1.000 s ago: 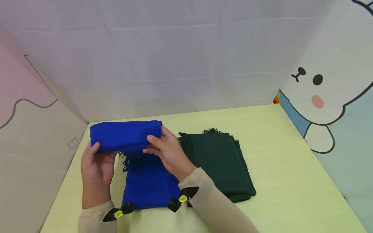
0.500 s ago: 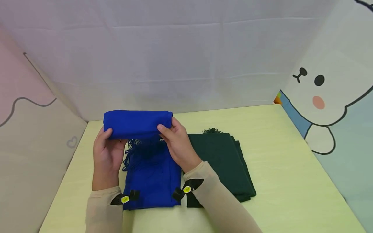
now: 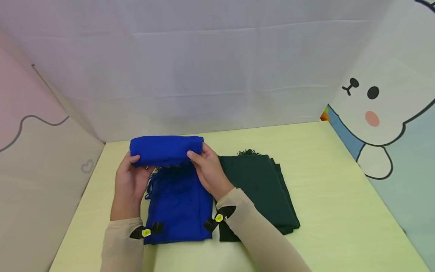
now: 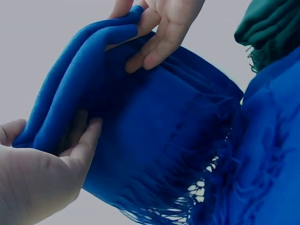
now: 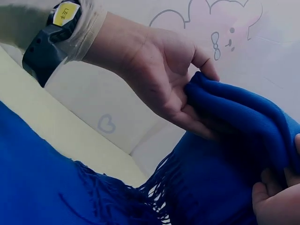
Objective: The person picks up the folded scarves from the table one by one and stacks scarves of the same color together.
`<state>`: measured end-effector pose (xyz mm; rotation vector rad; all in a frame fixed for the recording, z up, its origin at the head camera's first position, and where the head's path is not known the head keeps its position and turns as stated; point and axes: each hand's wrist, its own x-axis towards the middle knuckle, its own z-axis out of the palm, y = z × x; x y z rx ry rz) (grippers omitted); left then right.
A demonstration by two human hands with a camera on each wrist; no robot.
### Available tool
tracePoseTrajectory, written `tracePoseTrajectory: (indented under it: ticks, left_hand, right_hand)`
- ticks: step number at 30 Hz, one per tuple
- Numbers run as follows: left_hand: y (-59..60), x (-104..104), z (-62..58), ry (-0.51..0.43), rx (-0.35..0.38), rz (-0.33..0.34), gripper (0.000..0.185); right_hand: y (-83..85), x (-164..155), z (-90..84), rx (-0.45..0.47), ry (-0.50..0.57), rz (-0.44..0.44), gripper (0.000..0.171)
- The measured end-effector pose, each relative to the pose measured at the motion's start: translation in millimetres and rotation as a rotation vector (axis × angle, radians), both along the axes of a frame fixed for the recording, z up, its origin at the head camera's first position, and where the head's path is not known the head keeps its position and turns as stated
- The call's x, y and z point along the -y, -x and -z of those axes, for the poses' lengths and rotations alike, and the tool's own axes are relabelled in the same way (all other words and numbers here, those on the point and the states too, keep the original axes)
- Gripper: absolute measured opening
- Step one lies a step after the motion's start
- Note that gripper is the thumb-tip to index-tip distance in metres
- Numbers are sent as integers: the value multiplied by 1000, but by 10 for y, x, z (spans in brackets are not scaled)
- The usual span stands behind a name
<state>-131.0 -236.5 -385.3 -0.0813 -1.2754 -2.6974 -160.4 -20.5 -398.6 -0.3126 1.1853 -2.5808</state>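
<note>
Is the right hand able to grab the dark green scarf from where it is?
Probably yes. The dark green scarf lies folded on the table just beside the right hand, with nothing between them. But that hand is gripping the blue scarf, so it must let go first.

Both hands, left hand (image 3: 130, 181) and right hand (image 3: 209, 170), hold the blue scarf's (image 3: 166, 150) folded end beside a green scarf (image 3: 261, 189).
</note>
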Motion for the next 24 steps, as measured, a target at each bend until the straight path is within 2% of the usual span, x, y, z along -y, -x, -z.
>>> tracePoseTrajectory:
  ticks: [4,9,24]
  left_hand:
    - [-73,35,56,6,38,37,29]
    - [-183,63,85,-1,66,74,38]
    - [-567,35,183,83,136,75,29]
  right_hand:
    - [-70,0,62,13,-7,-5,48]
    - [-183,-6,101,46,-11,-39,47]
    - [-487,-93,221,114,-51,-120,49]
